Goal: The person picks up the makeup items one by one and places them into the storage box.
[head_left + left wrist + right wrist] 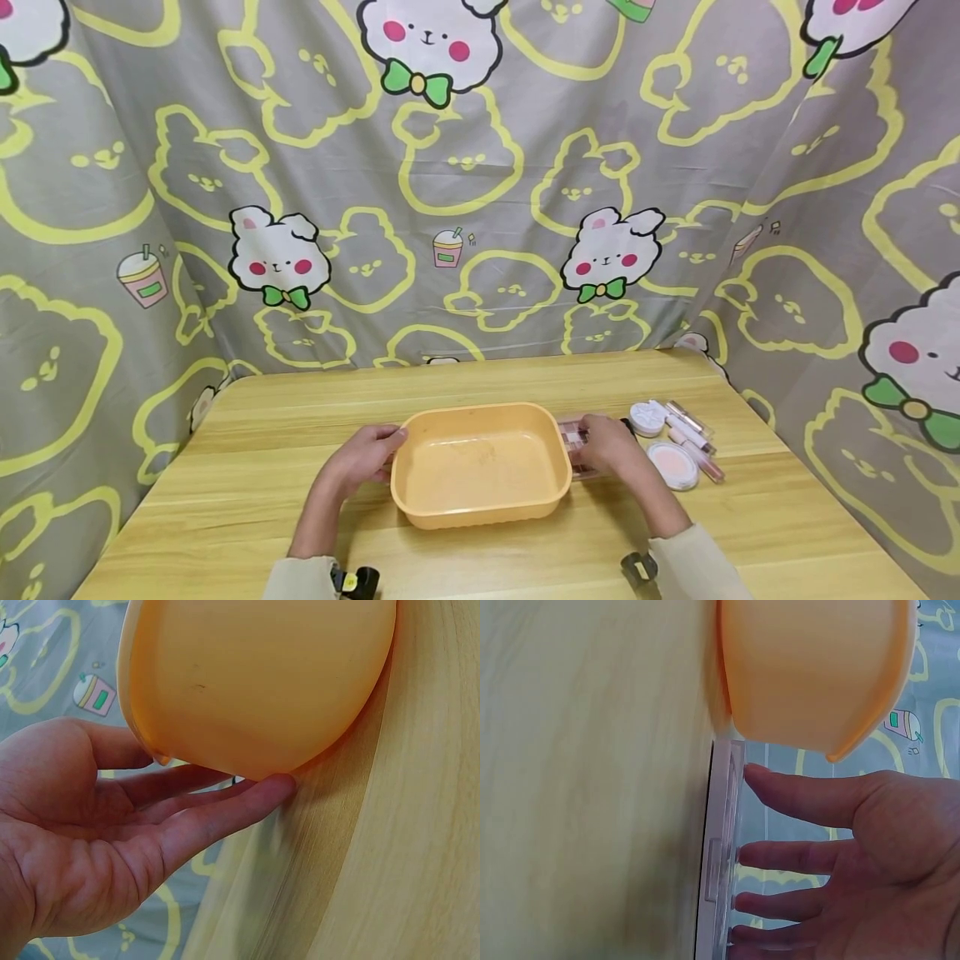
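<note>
An orange plastic basin (480,514), rectangular with rounded corners, stands on the wooden table with nothing in it. At its left end my left hand (358,460) holds it, thumb at the rim and the other fingers stretched along the outer wall (262,697). My right hand (609,447) is over a flat eyeshadow palette (573,442) lying against the basin's right end. In the right wrist view, the straight, spread fingers (787,857) of that hand touch the top of the palette's clear lid (731,802). The hand covers much of the palette in the head view.
Right of the palette lie a white round compact (647,418), a powder compact (672,465) with a pink pan, and several lipstick-like tubes (688,425). A patterned curtain (480,208) surrounds the back and sides of the wooden table (247,467).
</note>
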Available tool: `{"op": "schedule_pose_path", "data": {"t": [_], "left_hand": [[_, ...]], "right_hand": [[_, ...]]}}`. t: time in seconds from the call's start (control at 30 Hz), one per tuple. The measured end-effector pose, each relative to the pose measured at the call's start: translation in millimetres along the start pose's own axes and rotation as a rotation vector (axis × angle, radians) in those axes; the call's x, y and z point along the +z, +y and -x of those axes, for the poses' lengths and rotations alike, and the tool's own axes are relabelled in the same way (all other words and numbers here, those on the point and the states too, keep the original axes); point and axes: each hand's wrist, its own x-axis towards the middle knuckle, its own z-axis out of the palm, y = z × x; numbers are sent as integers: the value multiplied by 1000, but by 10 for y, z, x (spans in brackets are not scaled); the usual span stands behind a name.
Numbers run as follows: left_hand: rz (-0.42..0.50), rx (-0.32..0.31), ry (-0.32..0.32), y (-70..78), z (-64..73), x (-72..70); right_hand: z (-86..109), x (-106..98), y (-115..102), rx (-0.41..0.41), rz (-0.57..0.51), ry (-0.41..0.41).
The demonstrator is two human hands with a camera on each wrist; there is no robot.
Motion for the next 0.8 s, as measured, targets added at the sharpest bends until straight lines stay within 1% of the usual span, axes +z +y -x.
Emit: {"op": "schedule_pose_path", "data": {"t": [0.17,0.33,0.43,0.57,0.8], "left_hand": [[-2,-5,-1,-3,4,1],[-2,0,-2,0,2,4],[-3,1,-1,-2,6,4],[-1,1,-1,-8,11,6],[1,-1,1,0,6,3]], "right_hand": [[-6,-9,10,20,-35,12],[-16,-9,3,18,-21,24],[-25,-5,2,35,-16,22],[-26,-7,9,69,-22,11],[-25,-45,15,96,-46,-29]]}}
